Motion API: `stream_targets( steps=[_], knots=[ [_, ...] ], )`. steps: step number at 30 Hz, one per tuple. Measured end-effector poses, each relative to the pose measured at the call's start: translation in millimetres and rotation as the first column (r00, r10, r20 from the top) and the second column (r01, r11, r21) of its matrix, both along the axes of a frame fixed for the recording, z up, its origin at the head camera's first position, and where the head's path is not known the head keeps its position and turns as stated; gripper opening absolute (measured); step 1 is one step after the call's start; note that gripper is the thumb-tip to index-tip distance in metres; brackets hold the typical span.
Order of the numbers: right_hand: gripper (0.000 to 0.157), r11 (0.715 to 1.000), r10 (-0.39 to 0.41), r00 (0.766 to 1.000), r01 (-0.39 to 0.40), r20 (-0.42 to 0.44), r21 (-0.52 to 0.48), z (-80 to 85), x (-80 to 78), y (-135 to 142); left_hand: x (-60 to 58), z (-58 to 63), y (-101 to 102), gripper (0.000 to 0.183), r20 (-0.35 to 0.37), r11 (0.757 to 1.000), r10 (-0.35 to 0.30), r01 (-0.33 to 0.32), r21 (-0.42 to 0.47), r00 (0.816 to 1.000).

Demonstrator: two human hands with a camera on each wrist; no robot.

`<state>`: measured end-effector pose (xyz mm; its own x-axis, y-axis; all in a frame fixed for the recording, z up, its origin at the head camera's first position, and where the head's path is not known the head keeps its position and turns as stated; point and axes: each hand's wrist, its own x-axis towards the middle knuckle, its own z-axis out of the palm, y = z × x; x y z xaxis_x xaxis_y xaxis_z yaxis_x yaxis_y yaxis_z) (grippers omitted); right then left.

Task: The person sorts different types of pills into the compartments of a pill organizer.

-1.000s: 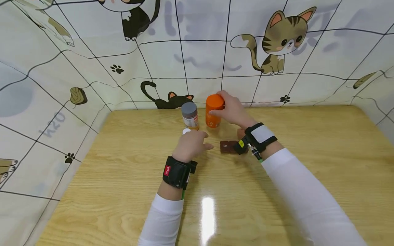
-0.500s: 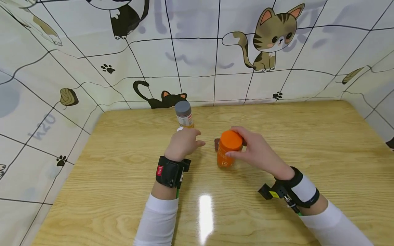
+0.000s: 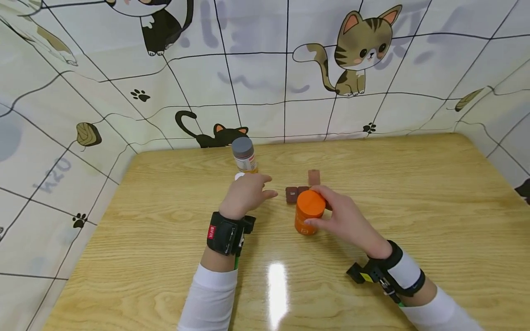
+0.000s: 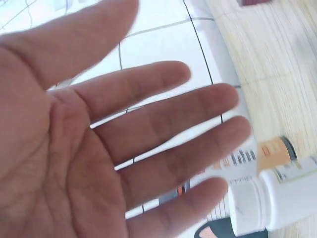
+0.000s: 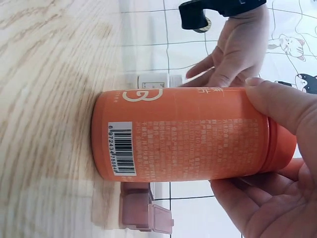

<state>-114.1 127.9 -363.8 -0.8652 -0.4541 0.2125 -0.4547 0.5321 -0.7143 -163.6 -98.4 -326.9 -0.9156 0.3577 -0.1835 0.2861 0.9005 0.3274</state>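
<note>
Right hand (image 3: 347, 221) has thumb and fingers curled round the upright orange bottle (image 3: 307, 217), just nearside of brown box (image 3: 291, 195). Left hand (image 3: 245, 195), fingers extended and empty, left of box; grey-capped jar (image 3: 244, 156) left and beyond.

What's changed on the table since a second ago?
The orange bottle, held by the right-hand grip throughout, moved toward the person and rightward, to the near side of the brown boxes. Nothing was let go. The boxes, the grey-capped bottle and the empty left-hand grip stayed put.
</note>
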Motion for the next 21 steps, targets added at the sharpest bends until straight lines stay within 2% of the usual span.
stream_targets(
  steps=[4,7,9,12,15,21],
  knots=[
    [0.057,0.999,0.015,1.000,-0.015,-0.023,-0.030,-3.4,0.3,0,2.3,0.0,2,0.049,0.032,0.990,-0.051,0.046,0.135,0.998],
    [0.057,0.999,0.022,0.999,-0.023,-0.033,-0.036,-4.4,0.0,0,8.0,-2.8,2,0.058,0.053,0.957,-0.105,0.086,0.279,0.993],
    [0.058,0.999,0.023,0.999,-0.024,-0.036,-0.035,-4.6,-0.3,0,12.7,-8.3,3,0.066,0.079,0.914,-0.143,0.101,0.393,0.987],
    [0.057,0.999,0.027,0.999,-0.029,-0.042,-0.041,-3.3,-0.2,1,21.6,-20.1,9,0.078,0.138,0.827,-0.185,0.078,0.557,0.973],
    [0.056,0.999,0.028,0.998,-0.030,-0.050,-0.045,-2.6,0.3,3,29.0,-35.6,21,0.081,0.167,0.750,-0.201,0.042,0.660,0.965],
    [0.055,0.998,0.029,0.998,-0.032,-0.055,-0.051,-3.0,0.6,4,38.8,-61.1,42,0.067,0.134,0.650,-0.184,0.018,0.760,0.974]
  ],
)
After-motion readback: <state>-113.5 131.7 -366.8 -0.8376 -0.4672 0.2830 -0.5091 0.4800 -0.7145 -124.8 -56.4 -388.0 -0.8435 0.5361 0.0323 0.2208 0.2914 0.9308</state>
